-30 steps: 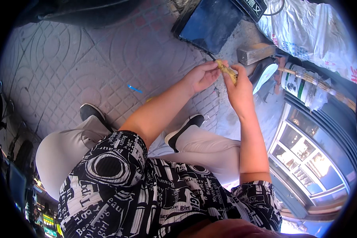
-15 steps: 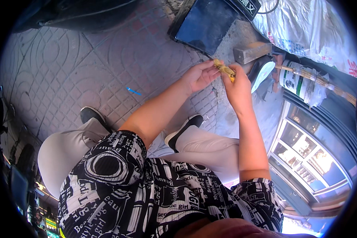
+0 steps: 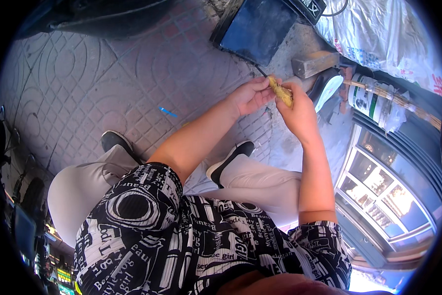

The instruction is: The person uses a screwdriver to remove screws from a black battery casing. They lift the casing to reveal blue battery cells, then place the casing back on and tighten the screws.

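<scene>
Both of my hands are at the upper middle, over the paving. Between them is a screwdriver [image 3: 283,94] with a yellow, knobbly handle. Its thin dark shaft points up and left toward a dark flat panel [image 3: 256,30]. My right hand [image 3: 299,109] is closed round the rear of the handle, the thumb pressed along it. My left hand [image 3: 253,97] has its palm partly turned up, its thumb and fingers curled at the front of the handle near the shaft. The shaft's tip is hard to make out against the panel's edge.
A rectangular block [image 3: 315,64] lies right of the panel, beside a shoe [image 3: 329,89]. A white bucket [image 3: 366,101] has sticks across it. Silvery sheeting [image 3: 378,29] covers the upper right. A blue strip [image 3: 168,112] lies on the paving [image 3: 78,88].
The handle has turned a little in my right hand, which sits slightly further right. My left hand stays at the front of the handle. The whole view has shifted slightly.
</scene>
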Tool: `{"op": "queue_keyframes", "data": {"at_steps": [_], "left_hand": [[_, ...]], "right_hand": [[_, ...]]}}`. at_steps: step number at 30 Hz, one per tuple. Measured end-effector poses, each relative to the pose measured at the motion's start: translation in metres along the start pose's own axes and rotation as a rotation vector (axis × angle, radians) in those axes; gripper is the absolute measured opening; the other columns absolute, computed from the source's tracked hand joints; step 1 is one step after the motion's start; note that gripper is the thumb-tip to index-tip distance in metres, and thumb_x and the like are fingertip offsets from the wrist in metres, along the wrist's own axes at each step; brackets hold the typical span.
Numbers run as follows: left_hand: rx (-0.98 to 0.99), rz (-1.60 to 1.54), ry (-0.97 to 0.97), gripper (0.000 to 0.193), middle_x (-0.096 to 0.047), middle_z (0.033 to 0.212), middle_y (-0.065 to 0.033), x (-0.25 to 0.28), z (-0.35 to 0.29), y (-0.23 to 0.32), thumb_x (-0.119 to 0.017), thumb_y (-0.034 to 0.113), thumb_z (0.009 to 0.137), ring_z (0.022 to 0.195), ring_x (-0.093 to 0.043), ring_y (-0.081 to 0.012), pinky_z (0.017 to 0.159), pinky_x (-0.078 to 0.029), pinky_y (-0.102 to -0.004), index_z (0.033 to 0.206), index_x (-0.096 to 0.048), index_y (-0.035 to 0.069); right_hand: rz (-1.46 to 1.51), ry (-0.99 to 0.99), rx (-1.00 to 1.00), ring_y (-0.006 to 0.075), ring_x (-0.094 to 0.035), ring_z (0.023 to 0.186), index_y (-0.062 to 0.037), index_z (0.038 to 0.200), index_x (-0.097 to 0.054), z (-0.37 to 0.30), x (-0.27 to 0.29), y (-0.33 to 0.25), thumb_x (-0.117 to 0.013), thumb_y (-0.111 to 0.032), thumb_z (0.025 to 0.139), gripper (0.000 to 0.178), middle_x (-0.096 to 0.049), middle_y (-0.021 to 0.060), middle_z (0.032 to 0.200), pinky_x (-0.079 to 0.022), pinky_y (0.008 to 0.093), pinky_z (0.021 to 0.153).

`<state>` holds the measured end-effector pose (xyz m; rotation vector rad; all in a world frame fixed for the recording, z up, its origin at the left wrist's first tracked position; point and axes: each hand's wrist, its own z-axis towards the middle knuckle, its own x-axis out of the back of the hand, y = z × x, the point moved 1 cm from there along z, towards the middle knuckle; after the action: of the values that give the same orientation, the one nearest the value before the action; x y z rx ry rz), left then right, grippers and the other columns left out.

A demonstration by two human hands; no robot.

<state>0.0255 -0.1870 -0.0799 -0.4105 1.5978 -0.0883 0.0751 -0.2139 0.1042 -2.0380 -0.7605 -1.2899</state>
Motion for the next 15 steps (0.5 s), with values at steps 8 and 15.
{"op": "queue_keyframes", "data": {"at_steps": [8, 15], "left_hand": [[-0.124, -0.121, 0.007, 0.027, -0.058, 0.121, -0.0030, -0.006, -0.027, 0.004, -0.054, 0.021, 0.095, 0.112, -0.055, -0.0168, 0.098, -0.045, -0.0305, 0.120, -0.054, 0.010], [-0.189, -0.191, -0.021, 0.026, -0.061, 0.111, -0.0002, -0.003, -0.032, 0.029, -0.067, 0.022, 0.087, 0.102, -0.058, -0.0154, 0.087, -0.050, -0.0292, 0.111, -0.058, 0.015]], "right_hand": [[0.157, -0.040, 0.058, 0.0364, -0.064, 0.086, -0.0030, 0.106, -0.059, 0.007, 0.005, -0.025, -0.064, -0.016, 0.076, 0.033, -0.065, 0.0214, 0.089, -0.050, 0.0384, 0.076], [0.257, -0.004, 0.115, 0.0353, -0.064, 0.084, -0.0036, 0.107, -0.059, 0.015, -0.015, -0.046, -0.063, -0.015, 0.075, 0.034, -0.065, 0.0211, 0.089, -0.050, 0.0373, 0.075]]}}
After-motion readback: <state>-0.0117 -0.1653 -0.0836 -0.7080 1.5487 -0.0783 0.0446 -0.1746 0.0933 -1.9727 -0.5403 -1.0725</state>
